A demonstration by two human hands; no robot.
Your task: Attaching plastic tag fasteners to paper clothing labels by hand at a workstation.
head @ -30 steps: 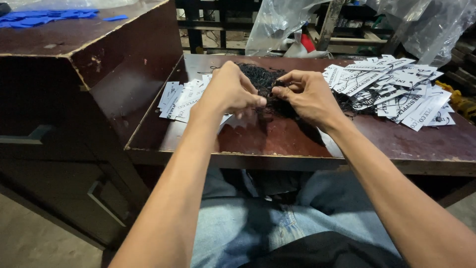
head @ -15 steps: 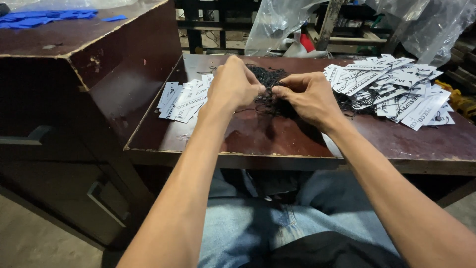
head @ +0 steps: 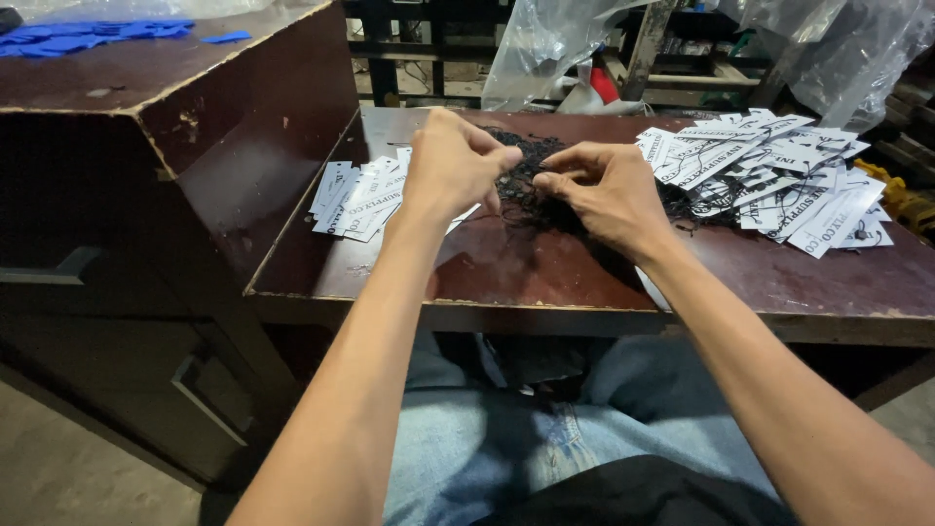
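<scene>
I have both hands over the tangle of black strings (head: 531, 185) at the middle of the worktop (head: 584, 278) — left hand (head: 450, 166) and right hand (head: 599, 190) each pinched shut on strands, fingertips almost meeting, apparently teasing one string free; the next move, I judge, calls for a slow pull so the knot does not tighten. White card tags lie in a left pile (head: 360, 195) and a larger right heap (head: 779, 175) with strings threaded among them — nearby strands could snag

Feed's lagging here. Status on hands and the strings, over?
Left hand and right hand both pinching at black string tangle on table. White tag piles left and right. Nothing blocking.
</scene>
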